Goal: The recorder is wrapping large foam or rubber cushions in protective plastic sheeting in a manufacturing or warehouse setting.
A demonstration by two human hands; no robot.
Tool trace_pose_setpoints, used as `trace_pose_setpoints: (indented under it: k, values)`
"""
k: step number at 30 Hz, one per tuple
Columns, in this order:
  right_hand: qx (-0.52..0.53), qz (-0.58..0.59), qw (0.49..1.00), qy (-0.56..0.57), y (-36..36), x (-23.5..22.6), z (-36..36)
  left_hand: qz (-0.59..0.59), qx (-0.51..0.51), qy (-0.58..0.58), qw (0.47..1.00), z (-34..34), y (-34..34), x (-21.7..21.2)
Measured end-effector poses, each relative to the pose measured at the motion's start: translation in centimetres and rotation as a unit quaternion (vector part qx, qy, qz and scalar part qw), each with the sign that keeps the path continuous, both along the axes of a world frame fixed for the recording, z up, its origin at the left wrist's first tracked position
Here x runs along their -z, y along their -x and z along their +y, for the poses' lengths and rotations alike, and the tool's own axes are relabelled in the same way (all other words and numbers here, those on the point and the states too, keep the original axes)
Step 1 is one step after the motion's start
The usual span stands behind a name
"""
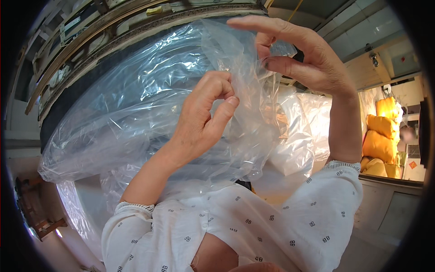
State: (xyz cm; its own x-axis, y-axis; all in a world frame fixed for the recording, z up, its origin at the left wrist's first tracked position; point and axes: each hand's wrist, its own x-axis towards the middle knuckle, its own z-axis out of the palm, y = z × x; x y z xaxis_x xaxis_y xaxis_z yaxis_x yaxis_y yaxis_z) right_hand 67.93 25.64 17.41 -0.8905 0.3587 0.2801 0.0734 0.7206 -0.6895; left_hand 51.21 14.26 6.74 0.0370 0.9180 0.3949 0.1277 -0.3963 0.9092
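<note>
A large clear plastic sheet [149, 90] is spread in loose, shiny folds over a dark surface in front of me. My left hand [199, 118] is closed in a pinch on a gathered part of it near the middle, thumb against the curled fingers. Farther up and to the right, my right hand [303, 59] has its index finger stretched out to the left. Its thumb and a curled finger come together at the sheet's upper right part. The exact grip there is partly hidden. Between the two hands the film rises in a crumpled, upright fold.
Beyond the sheet runs a wooden rail [81, 41] with small things on a ledge, among them a yellow piece [154, 10]. More whitish plastic [299, 131] lies to the right. Yellow bundles [380, 136] are stacked at the far right, near a wooden panel with a metal knob [374, 59].
</note>
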Motion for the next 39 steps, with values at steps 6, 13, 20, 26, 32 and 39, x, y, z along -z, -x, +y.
trace_pose_setpoints:
  k: [6, 13, 20, 26, 32, 39]
  values:
    - [-0.053, -0.18, 0.949, -0.252, 0.8, -3.4, 0.3, 0.045, 0.002, -0.042, 0.998, 0.6, 0.0, -0.5]
    - [-0.222, 0.237, 0.808, -0.492, 1.7, -0.7, 5.7, 0.038, 0.011, -0.026, 0.999, 0.9, 0.2, -0.7]
    - [0.003, 0.12, 0.992, -0.048, 3.8, 1.0, 1.9, -0.184, 0.061, 0.056, 0.979, 1.8, 1.5, 0.9]
    - [0.15, 0.234, 0.94, 0.199, 7.6, 5.5, 3.6, -0.461, 0.012, 0.157, 0.873, 3.0, 3.6, -0.7]
    - [0.311, 0.232, 0.922, 0.007, 11.7, 12.2, 15.1, -0.042, -0.194, 0.028, 0.98, 11.1, 11.4, 2.7]
    - [0.45, 0.229, 0.862, 0.049, 16.0, 19.2, 18.4, 0.184, -0.284, 0.037, 0.94, 15.9, 15.9, 7.2]
